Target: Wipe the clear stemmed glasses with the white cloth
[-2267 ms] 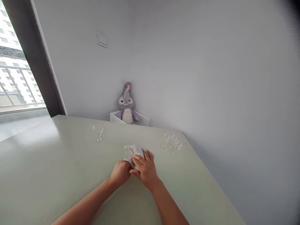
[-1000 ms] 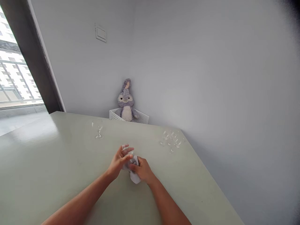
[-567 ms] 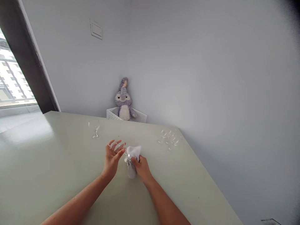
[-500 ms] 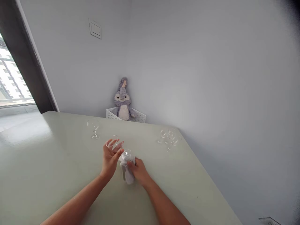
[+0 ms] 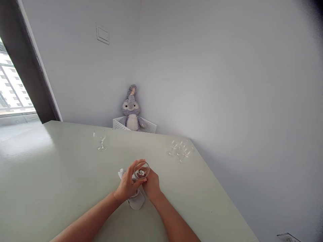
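My left hand is wrapped round the bowl of a clear stemmed glass, whose round rim faces up towards me. Close against it on the right, my right hand is curled in under the glass, its fingertips mostly hidden. A pale grey-white cloth is bunched beneath both hands, and one end of it pokes out to the left of my left hand. Where the right fingers meet the cloth and the stem is covered from view.
Another stemmed glass stands alone at the back left of the pale green table. Several small clear glasses are grouped near the right edge. Behind the table, a plush toy sits in a white perforated basket against the wall.
The glass has turned from lying tilted, foot towards the right hand, to rim upward. Both hands have come together, the left moving right and down. The cloth now shows further left, beneath the left hand.
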